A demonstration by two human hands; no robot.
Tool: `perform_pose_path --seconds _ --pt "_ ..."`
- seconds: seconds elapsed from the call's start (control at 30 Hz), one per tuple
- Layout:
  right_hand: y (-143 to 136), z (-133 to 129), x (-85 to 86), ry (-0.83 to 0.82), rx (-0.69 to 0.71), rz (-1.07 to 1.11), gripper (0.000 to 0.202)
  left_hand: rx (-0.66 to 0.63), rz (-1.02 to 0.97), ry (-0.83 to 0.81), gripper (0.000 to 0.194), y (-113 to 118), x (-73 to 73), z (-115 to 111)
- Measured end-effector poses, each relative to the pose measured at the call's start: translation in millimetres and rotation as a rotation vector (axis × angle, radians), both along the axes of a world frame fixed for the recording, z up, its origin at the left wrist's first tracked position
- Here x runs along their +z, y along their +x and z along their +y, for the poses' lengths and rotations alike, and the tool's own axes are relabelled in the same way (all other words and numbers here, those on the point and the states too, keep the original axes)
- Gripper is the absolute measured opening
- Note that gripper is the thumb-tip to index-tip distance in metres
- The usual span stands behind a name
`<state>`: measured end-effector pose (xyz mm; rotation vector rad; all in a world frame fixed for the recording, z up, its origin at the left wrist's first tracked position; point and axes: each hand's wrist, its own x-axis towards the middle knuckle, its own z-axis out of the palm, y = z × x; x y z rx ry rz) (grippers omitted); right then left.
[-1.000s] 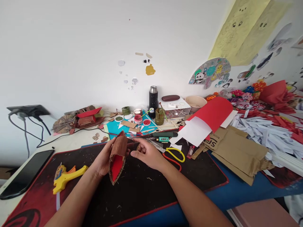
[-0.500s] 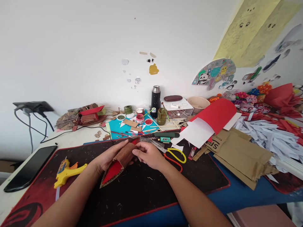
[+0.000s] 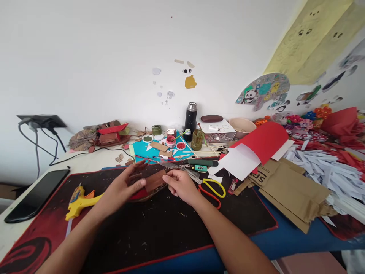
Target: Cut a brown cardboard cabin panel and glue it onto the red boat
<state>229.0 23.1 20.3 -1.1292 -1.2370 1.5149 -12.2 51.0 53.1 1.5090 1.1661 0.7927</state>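
A small boat-shaped cardboard model [image 3: 155, 182], with a brown curved cover and a red inner surface, is held just above the dark mat. My right hand [image 3: 182, 186] pinches its right end between thumb and fingers. At the left end is my left hand [image 3: 121, 188], its fingers spread and raised behind the model and its thumb at the edge of the brown cover. Part of the model's red left end is hidden behind that hand. A yellow glue gun [image 3: 81, 203] lies to the left of my left forearm, and yellow-and-red scissors [image 3: 213, 188] lie right of my right hand.
A phone [image 3: 37, 194] lies at the left. Behind the mat [image 3: 159, 236] are paint jars [image 3: 171, 141], a black flask [image 3: 191, 118] and turquoise paper [image 3: 139, 150]. Red card [image 3: 262, 142], brown cardboard [image 3: 291, 190] and white paper strips [image 3: 316, 163] crowd the right.
The model has turned from a steep slant to lying more level, its red opening now mostly out of sight. My left hand has loosened and spread its fingers; my right keeps its grip.
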Motion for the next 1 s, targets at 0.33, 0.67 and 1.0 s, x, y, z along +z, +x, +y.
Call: perform_pose_path --seconds 0.33,0.67,1.0 --pt "-6 -1 -4.9 -0.044 0.004 -0.02 0.049 0.17 0.397 0.453 0.06 2 -18.9 -27" --pt "-10 -2 -3.0 -0.013 0.0 -0.077 0.05 0.223 0.428 0.193 0.045 -3 -9.0 -40" --pt "-12 -3 -2.1 0.096 -0.048 -0.201 0.042 0.233 0.374 0.205 0.044 0 -7.0 -25"
